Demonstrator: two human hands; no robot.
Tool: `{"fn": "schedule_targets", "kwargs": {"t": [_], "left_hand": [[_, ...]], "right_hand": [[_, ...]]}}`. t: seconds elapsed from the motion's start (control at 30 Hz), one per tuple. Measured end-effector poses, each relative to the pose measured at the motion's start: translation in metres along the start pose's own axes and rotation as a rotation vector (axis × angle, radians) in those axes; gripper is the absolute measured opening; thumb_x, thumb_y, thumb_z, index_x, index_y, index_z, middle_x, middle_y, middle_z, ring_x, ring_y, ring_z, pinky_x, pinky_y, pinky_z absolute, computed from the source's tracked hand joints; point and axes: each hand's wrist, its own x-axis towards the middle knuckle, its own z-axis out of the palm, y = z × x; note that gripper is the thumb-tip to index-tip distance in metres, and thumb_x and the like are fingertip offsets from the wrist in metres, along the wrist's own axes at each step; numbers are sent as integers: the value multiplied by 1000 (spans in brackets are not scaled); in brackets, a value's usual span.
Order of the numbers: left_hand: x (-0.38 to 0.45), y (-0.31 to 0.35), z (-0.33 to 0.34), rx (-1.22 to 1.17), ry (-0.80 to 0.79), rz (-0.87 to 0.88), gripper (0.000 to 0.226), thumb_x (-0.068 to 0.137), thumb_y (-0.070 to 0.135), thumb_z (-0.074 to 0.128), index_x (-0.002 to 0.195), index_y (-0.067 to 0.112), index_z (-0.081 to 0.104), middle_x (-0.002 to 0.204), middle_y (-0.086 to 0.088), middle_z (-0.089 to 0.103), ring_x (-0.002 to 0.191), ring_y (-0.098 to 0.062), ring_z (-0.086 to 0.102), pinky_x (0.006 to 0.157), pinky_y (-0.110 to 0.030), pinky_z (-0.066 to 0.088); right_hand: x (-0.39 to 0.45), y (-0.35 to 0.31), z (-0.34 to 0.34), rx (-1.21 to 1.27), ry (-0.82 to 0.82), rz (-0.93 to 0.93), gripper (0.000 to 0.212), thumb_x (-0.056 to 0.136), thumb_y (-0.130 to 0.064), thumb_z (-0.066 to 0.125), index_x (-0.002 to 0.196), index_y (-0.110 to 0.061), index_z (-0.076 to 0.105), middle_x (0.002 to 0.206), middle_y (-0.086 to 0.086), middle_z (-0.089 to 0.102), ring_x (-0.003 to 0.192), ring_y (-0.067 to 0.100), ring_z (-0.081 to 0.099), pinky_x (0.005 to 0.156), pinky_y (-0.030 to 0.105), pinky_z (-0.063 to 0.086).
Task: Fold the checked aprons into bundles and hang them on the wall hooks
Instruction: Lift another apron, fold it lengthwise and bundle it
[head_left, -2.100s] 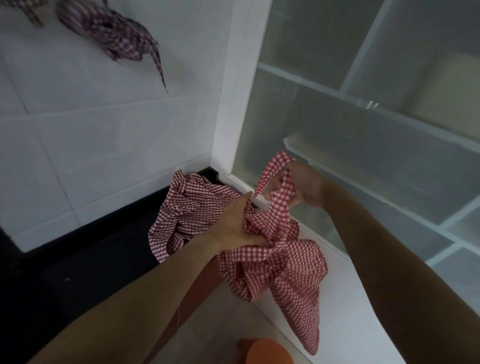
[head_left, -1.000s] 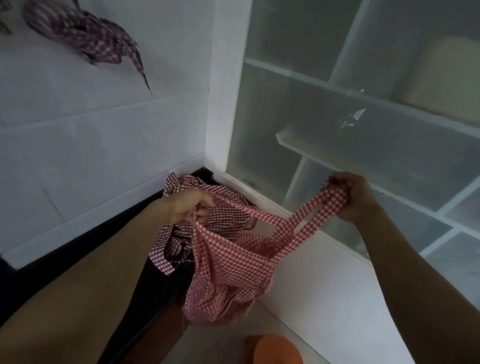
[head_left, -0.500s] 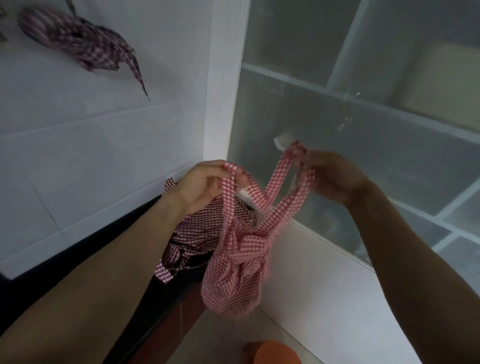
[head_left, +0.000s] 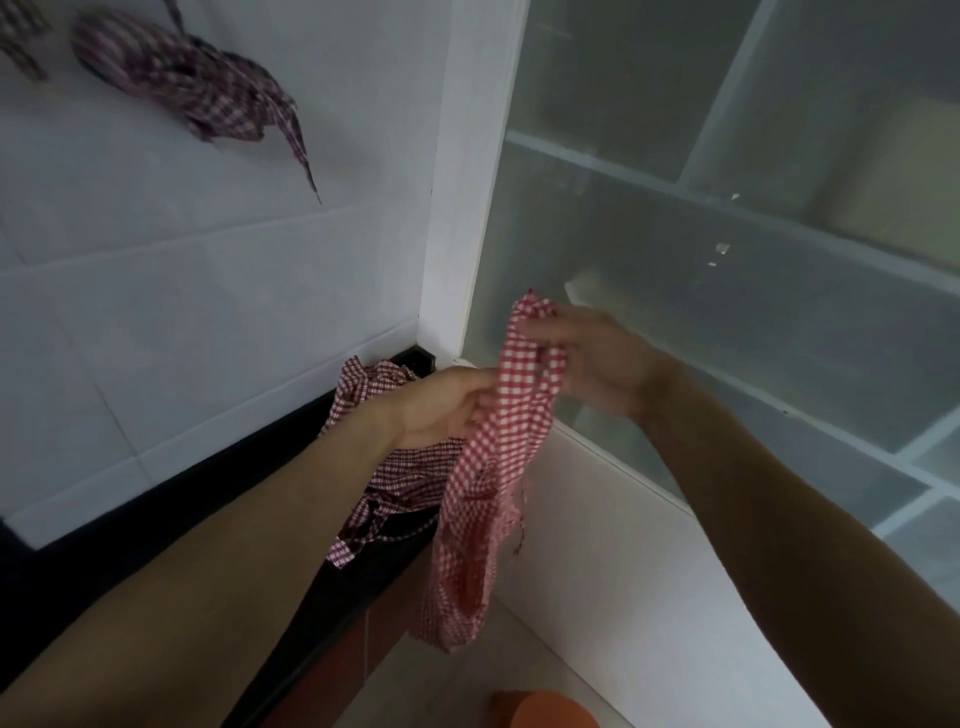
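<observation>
A red checked apron (head_left: 483, 483) hangs in front of me in a long gathered strip. My right hand (head_left: 597, 358) pinches its top end, and my left hand (head_left: 441, 405) grips the cloth just below and to the left. Another checked apron (head_left: 384, 467) lies crumpled on the dark counter (head_left: 171, 525) behind my left wrist. A bundled dark checked apron (head_left: 192, 83) hangs on the white tiled wall at the upper left; its hook is hidden. Part of one more apron (head_left: 21, 41) shows at the far upper left edge.
A white corner post (head_left: 467, 171) separates the tiled wall from frosted glass cabinet doors (head_left: 727, 270) on the right. An orange round object (head_left: 550, 709) sits on the floor at the bottom edge. The counter's front face is reddish brown.
My hands have come together, gathering the apron's two straps into one strip. The body of the apron now hangs lower and narrower beneath them.
</observation>
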Motion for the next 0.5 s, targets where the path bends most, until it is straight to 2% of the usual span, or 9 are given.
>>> {"fn": "schedule_targets", "kwargs": {"t": [0.07,0.13,0.2,0.27,0.3,0.37,0.4,0.47,0.5], "left_hand": [[1,3,6,-164,5,27,41,102,34,33,112,9,64,109,-7,69,104,-25,60,104,-44,41],[1,4,7,-340,27,39,46,95,38,36,105,9,70,106,-10,72,102,-26,63,105,-47,40],[0,4,4,-421,30,36,63,91,51,37,117,2,68,119,-20,66,113,-35,59,110,-53,37],[1,1,2,-433,6,21,86,89,67,35,136,-2,53,136,-27,54,126,-42,50,115,-58,31],[0,0,1,-439,13,13,93,87,73,34,139,-3,49,139,-28,52,129,-43,49,115,-58,30],[0,-2,-1,-481,40,-10,100,84,80,30,136,-3,52,134,-31,55,126,-46,52,113,-60,32],[-1,-2,-3,-513,55,-19,102,84,82,27,130,-5,57,129,-31,58,122,-46,55,112,-61,32],[-5,2,-8,-547,115,-11,106,84,85,21,117,-7,63,120,-29,65,114,-42,61,111,-58,35],[-6,4,-10,-538,147,-10,108,83,86,18,112,-7,64,116,-27,68,110,-39,63,110,-55,37]], "right_hand": [[4,-2,8,56,-89,43,15,93,-20,62,86,-8,56,81,5,51,76,16,55,79,33,48],[8,-3,15,70,-132,61,22,97,-28,59,90,-8,57,86,8,52,82,19,53,87,37,44],[12,0,17,-104,-81,55,36,101,-36,51,104,-1,62,100,15,60,95,26,60,98,40,46],[14,5,17,-293,-22,48,43,103,-38,44,111,-2,66,112,11,69,105,24,65,103,39,49],[15,8,16,-392,29,32,42,104,-37,42,113,-4,67,114,9,71,104,21,67,102,36,50],[21,17,11,-553,156,14,39,104,-29,42,120,-2,65,114,12,69,97,17,65,91,28,48],[24,21,7,-606,189,31,36,102,-25,45,122,0,63,116,13,68,100,21,64,89,28,47],[29,34,-5,-606,77,116,36,92,-19,55,122,-1,64,122,18,65,115,31,61,98,36,48],[29,42,-10,-566,-5,170,38,83,-18,59,117,-3,67,118,16,68,114,30,62,100,40,49]]}}
